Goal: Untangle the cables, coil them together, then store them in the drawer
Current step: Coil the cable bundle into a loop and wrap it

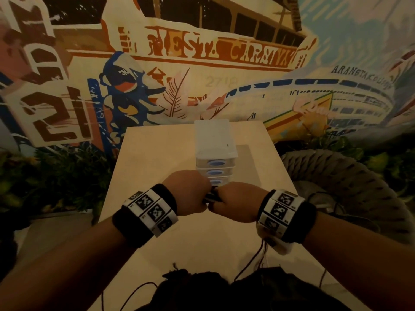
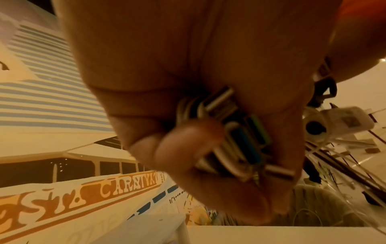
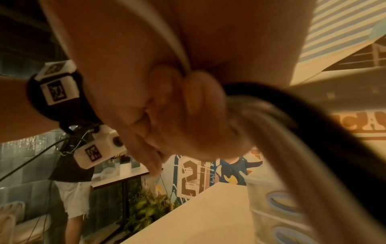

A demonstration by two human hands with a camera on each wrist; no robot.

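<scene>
With the bundled black and white cables (image 1: pixel 212 196) coiled and pinched in the grip of the left hand (image 1: pixel 188 194) and right hand (image 1: pixel 235 204) above the pale worktop (image 1: pixel 157 153), only stowing them in the shut white plastic drawer unit (image 1: pixel 214 151) seems left.

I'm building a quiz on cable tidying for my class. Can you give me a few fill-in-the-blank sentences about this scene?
1. The left hand grips cable plugs made of ____.
2. The right hand holds a white cable and a ____ cable.
3. The drawer unit stands on the ____.
4. Its drawer handles are coloured ____.

Missing words: metal; black; table; blue
</scene>
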